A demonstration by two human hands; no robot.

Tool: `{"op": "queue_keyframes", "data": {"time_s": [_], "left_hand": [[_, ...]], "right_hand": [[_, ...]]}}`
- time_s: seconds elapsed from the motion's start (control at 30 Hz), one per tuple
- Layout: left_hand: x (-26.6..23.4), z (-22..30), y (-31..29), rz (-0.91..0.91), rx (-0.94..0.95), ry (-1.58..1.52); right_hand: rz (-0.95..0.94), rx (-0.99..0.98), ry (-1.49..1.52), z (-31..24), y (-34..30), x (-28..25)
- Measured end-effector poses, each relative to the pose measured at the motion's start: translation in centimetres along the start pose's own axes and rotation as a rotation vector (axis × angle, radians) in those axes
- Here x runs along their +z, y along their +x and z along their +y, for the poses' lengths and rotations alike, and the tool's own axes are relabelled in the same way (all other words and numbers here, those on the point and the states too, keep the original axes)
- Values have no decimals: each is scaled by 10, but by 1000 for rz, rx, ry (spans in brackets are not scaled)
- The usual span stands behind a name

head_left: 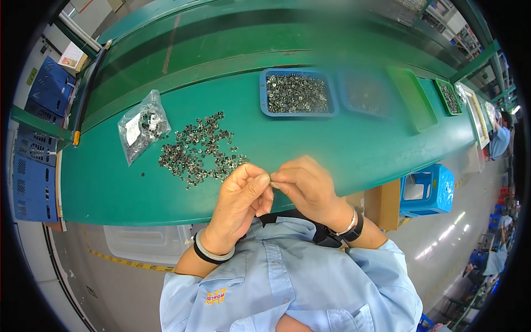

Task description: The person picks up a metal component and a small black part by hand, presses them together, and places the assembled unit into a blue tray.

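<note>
Both of my hands meet fingertip to fingertip over the near edge of the green table (310,145). My left hand (241,193) is closed in a pinch, its thumb pressed against the index finger. Opposite it, my right hand (305,182) pinches at the same spot. Whatever lies between the fingertips is too small and covered to make out. Just beyond my left hand spreads a loose pile of small shiny metal parts (191,152). A clear plastic bag (135,135) with more such parts and a white label lies left of the pile.
A blue tray (263,105) full of small metal parts stands at the back. Right of it are another blue tray (359,108), blurred, a green tray (428,119) and a small green tray (438,88) with parts. A blue stool (437,191) and a cardboard box (390,205) stand below the edge.
</note>
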State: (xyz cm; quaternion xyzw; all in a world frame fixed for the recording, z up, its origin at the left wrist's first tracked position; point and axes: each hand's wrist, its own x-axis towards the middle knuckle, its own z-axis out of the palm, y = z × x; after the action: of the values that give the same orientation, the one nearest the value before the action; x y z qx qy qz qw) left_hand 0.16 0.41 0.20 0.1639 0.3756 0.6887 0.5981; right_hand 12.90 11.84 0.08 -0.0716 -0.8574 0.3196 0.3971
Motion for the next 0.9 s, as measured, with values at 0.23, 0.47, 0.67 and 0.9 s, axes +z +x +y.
{"op": "queue_keyframes", "data": {"time_s": [0.23,0.47,0.67,0.9], "left_hand": [[4,1,-4,-80,-61,-238],[-1,0,-6,-144,-63,-274],[0,3,-7,-111,-37,-218],[-2,3,-5,-94,2,-92]], "right_hand": [[87,61,191,-5,0,6],[78,-16,162,-5,3,6],[48,-38,147,-4,3,6],[54,-38,160,-3,3,7]]}}
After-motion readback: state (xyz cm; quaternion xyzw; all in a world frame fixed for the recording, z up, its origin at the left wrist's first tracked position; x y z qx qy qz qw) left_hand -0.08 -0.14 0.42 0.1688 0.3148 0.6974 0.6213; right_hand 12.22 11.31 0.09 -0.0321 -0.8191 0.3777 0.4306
